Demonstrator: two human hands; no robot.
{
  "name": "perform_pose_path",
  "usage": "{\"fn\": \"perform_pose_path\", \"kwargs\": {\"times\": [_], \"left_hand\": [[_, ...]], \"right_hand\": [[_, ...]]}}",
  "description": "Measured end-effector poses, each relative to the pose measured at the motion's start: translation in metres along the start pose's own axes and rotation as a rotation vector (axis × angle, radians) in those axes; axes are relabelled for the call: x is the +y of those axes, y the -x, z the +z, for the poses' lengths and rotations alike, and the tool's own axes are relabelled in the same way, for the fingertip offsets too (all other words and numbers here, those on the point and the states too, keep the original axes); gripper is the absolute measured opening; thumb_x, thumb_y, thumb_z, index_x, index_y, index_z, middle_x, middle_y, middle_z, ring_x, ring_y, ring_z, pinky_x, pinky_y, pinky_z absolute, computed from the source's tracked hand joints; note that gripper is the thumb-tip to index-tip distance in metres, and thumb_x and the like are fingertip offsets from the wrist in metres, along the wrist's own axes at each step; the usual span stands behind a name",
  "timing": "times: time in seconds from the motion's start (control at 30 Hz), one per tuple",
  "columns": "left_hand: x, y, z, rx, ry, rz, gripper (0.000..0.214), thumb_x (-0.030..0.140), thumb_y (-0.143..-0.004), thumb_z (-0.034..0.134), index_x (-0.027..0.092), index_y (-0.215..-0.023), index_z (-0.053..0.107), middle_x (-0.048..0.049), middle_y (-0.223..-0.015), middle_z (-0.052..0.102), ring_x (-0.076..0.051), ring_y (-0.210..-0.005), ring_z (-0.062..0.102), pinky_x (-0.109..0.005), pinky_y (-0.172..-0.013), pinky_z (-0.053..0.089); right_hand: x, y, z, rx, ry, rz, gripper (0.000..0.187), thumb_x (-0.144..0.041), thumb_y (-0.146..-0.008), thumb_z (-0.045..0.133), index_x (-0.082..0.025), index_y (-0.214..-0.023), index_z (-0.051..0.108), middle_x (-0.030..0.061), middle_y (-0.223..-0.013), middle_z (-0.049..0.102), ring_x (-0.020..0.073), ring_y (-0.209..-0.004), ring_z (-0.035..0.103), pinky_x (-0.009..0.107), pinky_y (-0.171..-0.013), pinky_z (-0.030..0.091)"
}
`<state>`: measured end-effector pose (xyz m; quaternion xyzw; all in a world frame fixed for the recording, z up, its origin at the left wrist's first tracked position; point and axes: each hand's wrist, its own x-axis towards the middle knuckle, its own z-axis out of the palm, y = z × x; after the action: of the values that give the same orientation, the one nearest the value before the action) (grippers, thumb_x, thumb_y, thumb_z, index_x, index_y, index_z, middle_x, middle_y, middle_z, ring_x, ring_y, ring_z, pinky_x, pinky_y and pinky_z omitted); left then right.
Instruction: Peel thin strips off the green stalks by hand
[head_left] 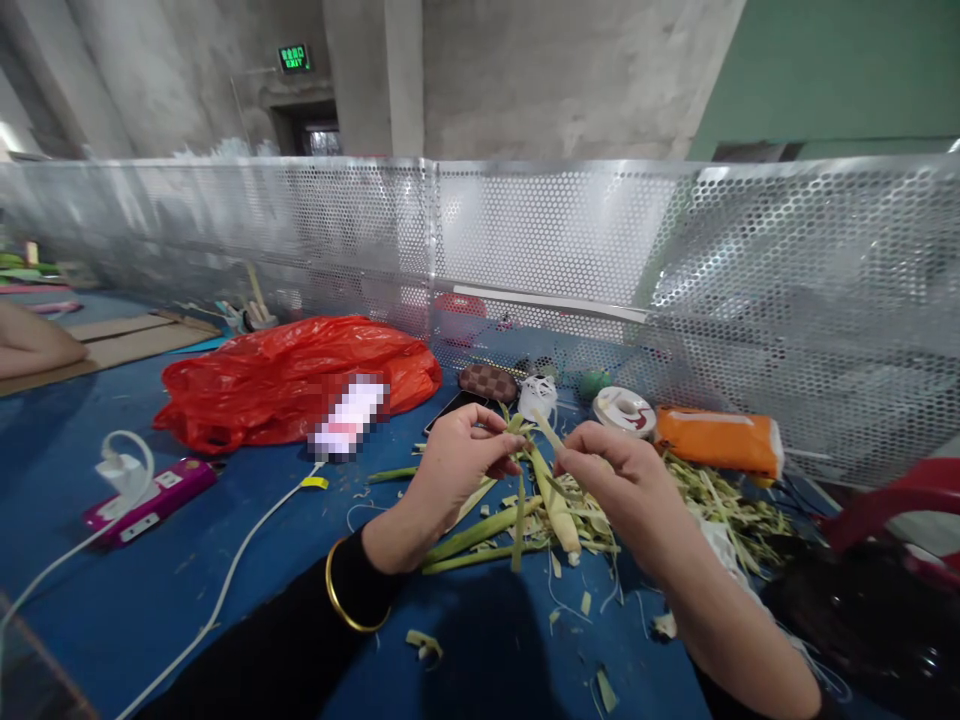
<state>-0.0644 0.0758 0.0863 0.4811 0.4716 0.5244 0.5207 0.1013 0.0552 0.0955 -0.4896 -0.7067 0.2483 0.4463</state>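
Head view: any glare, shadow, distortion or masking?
Head view: glare on the mesh and shine on the red bag; dark shadow on the table, on the camera side of the stalks; apparent wide-angle stretch towards the edges; bright phone pixelated.

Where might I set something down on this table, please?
Bare blue table shows between the purple power strip and the yellow-tagged white cable, and between that cable and the left sleeve. It is crowded around the left hand and right hand, with leaf strips, and behind, by the spool and orange packet.

Blk L sleeve (pixel 285 635), rnd gold bangle (pixel 332 597), blk R sleeve (pixel 721 704)
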Motion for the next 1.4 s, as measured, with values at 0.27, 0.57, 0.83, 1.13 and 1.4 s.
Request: {"fn": "perform_pose_path", "kwargs": {"times": [0.27, 0.57, 0.83, 1.13, 1.4], "left_hand": [[0.004, 0.002, 0.000, -0.005, -0.008, -0.008, 0.020, 0.007, -0.071, 0.070, 0.016, -0.071, 0.051, 0.0025, -0.054, 0.063, -0.012, -0.047, 0.063, -0.022, -0.052, 0.050], [-0.005, 0.002, 0.001, -0.082, -0.116, 0.052, 0.018, 0.009, -0.071, 0.067, 0.017, -0.070, 0.052, 0.0022, -0.057, 0.063, -0.014, -0.052, 0.065, -0.026, -0.055, 0.051], [-0.009, 0.007, 0.003, -0.125, -0.307, 0.153, 0.013, 0.012, -0.068, 0.065, 0.019, -0.067, 0.054, 0.0030, -0.060, 0.061, -0.014, -0.053, 0.063, -0.025, -0.053, 0.050], [-0.011, 0.014, 0.006, -0.183, -0.442, 0.207, 0.008, 0.012, -0.065, 0.059, 0.019, -0.065, 0.059, -0.0003, -0.064, 0.066, -0.015, -0.060, 0.061, -0.023, -0.055, 0.045], [-0.015, 0.009, 0.005, -0.401, -0.280, 0.070, 0.015, 0.013, -0.067, 0.060, 0.017, -0.073, 0.073, -0.0005, -0.063, 0.066, -0.013, -0.054, 0.058, -0.024, -0.057, 0.049]], "right_hand": [[0.003, -0.002, -0.001, -0.139, -0.015, 0.029, 0.021, -0.029, -0.076, 0.054, -0.020, -0.057, 0.058, -0.0006, -0.061, 0.049, 0.0147, -0.060, 0.043, 0.027, -0.055, 0.031], [0.006, -0.002, 0.008, -0.106, 0.010, 0.040, 0.023, -0.030, -0.075, 0.054, -0.020, -0.054, 0.057, -0.0001, -0.058, 0.051, 0.0137, -0.056, 0.045, 0.026, -0.050, 0.031], [0.008, -0.003, 0.009, 0.023, 0.131, 0.049, 0.023, -0.039, -0.076, 0.063, -0.020, -0.089, 0.061, -0.0019, -0.058, 0.060, 0.0149, -0.052, 0.050, 0.027, -0.051, 0.034], [0.013, -0.010, 0.009, -0.039, 0.021, 0.086, 0.021, -0.036, -0.074, 0.059, -0.019, -0.061, 0.059, -0.0020, -0.053, 0.052, 0.0128, -0.052, 0.043, 0.026, -0.050, 0.033], [0.015, -0.009, 0.009, 0.217, -0.111, 0.010, 0.028, -0.036, -0.082, 0.056, -0.021, -0.060, 0.047, -0.0065, -0.048, 0.041, 0.0101, -0.046, 0.037, 0.024, -0.046, 0.030]]}}
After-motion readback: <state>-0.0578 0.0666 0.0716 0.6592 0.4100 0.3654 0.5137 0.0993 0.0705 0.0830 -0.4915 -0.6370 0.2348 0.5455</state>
